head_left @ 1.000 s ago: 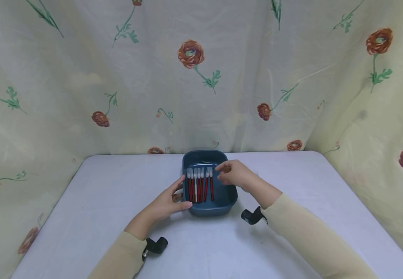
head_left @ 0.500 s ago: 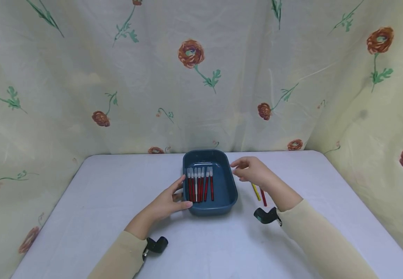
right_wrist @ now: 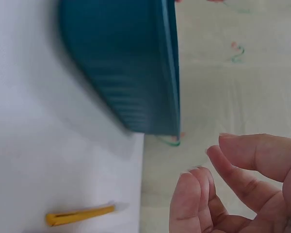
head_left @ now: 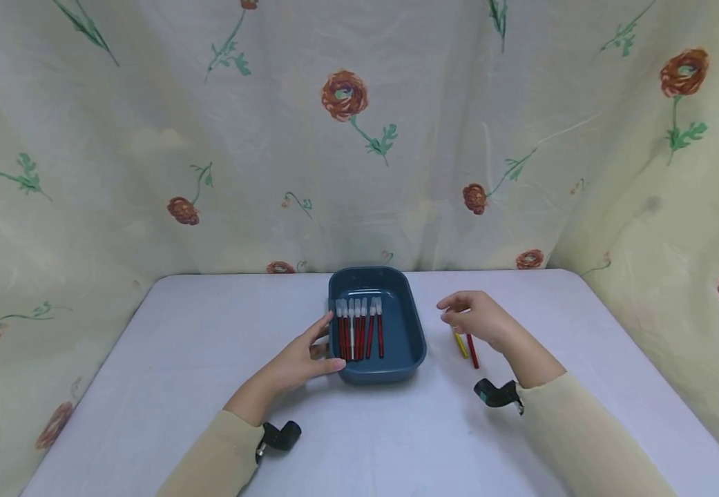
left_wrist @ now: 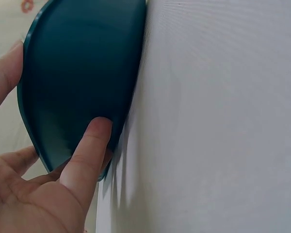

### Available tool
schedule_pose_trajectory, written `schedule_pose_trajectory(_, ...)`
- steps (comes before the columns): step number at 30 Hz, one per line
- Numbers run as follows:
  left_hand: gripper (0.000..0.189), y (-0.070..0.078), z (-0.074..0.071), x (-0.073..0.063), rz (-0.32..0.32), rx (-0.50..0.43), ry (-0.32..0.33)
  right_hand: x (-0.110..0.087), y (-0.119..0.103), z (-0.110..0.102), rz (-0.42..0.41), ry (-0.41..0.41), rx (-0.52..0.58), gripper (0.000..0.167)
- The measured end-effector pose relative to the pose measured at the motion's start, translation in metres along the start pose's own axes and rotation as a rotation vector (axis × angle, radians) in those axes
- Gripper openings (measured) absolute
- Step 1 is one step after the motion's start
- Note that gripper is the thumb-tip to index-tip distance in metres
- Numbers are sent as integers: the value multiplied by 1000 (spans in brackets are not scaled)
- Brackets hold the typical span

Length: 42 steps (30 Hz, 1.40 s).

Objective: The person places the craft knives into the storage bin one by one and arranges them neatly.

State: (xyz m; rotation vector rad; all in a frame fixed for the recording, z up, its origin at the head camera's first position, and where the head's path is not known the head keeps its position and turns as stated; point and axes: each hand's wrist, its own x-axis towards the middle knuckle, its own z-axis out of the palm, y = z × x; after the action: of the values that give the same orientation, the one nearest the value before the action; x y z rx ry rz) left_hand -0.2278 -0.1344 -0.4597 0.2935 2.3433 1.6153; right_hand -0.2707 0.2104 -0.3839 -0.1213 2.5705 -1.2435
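A dark blue rectangular tub (head_left: 404,338) stands on the table in the head view. In its left half, several slim red pen-like sticks (head_left: 369,338) with clear caps lie side by side, one whitish stick (head_left: 351,338) among them. My left hand (head_left: 297,355) holds the tub's near left corner, thumb on the front wall and fingers along the left side. To the right of the tub, my right hand (head_left: 474,314) hovers with loosely bent fingers and nothing in them. Under it lie a yellow stick (head_left: 461,344) and a red stick (head_left: 473,352), their far ends hidden by the hand.
A white cloth covers the table (head_left: 359,442). Behind it and along both sides hangs a pale curtain (head_left: 396,228) with printed flowers. The tub sits near the table's back edge. Each sleeve bears a small black wrist camera (head_left: 281,435).
My right hand has moved from above the tub out to the right, over the yellow and red sticks, which have come into view. The left hand and the tub have stayed put.
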Motion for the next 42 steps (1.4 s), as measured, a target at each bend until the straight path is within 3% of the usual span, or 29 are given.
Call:
schedule_pose_trajectory(9,99,0,1,0,1,19,3,1,33,-3,47,-7,44,31)
schedule_pose_trajectory(16,99,-1,1,1,-4,16,9,1,52,-5,69,11,13,31)
schedule_pose_trajectory(31,99,-2,1,1,-5,15,6,5,73,0,133,34,21,26)
schedule_pose_trajectory(42,99,-2,1,2,-6,18,12,7,77,1,125,54,19,24)
